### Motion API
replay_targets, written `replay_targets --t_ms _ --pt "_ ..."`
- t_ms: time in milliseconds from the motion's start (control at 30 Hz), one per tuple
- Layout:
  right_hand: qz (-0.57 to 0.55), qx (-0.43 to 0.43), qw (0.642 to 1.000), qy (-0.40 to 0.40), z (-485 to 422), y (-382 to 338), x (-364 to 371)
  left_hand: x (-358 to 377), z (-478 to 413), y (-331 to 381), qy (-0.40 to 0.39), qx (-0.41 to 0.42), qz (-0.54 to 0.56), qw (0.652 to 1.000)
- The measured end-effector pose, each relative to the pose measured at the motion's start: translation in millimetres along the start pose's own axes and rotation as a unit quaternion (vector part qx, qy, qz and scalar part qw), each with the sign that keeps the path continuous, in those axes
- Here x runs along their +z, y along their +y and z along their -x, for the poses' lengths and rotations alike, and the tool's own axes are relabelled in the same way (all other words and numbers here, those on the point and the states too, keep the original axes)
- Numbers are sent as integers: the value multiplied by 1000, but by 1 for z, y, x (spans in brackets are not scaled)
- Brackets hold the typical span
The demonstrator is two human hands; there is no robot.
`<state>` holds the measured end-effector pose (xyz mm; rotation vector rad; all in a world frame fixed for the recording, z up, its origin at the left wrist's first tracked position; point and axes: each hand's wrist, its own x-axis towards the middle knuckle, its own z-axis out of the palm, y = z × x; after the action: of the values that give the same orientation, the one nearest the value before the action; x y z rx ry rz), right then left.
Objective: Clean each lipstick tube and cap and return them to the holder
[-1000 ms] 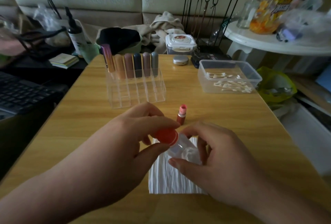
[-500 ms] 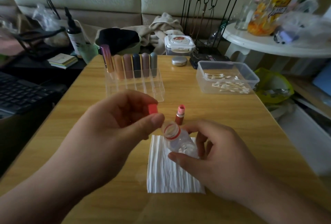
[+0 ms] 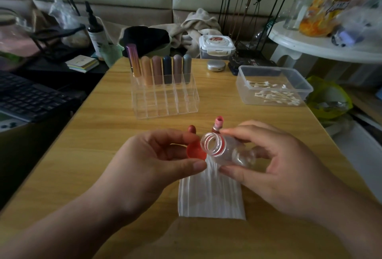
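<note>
1. Lipstick [image 3: 218, 124]: uncapped, pink tip showing. It stands upright on the surface [image 3: 82, 155], in front of the holder and just behind the right hand.
2. Cap [image 3: 191, 128]: dark red, standing just left of the lipstick. Its base is hidden behind the left hand.
3. Holder [image 3: 165, 103]: clear and gridded, at mid-surface. Six capped tubes [image 3: 157, 70] stand upright in its back row.
4. Left hand [image 3: 157, 159]: fingers [image 3: 194, 165] curled, thumb and forefinger pinching a red lid [image 3: 195, 153] by its edge.
5. Right hand [image 3: 279, 167]: fingers [image 3: 231, 173] curled round a small clear bottle [image 3: 229, 153]. The bottle is tilted, with its open threaded mouth turned toward the lid. Whether mouth and lid touch cannot be told.
6. Tissue [image 3: 210, 196]: white, pleated, folded. It lies flat on the surface beneath both hands.
7. Swab box [image 3: 275, 85]: clear tub to the right of the holder, well apart from the hands, with cotton swabs inside.
</note>
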<state>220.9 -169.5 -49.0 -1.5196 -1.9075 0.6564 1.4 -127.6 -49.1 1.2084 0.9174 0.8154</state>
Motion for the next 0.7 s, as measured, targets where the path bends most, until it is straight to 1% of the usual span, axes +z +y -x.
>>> replay_targets --t_ms 267,467,700 --pt "49 -38 998 32 4 -8 -16 5 1 1 -3 -1 -8 1000" --pt "132 -55 988 53 6 -11 -21 8 1 0 10 2 -42 999" --pt "140 -107 983 53 4 -7 -19 10 0 -4 7 1 -67 998"
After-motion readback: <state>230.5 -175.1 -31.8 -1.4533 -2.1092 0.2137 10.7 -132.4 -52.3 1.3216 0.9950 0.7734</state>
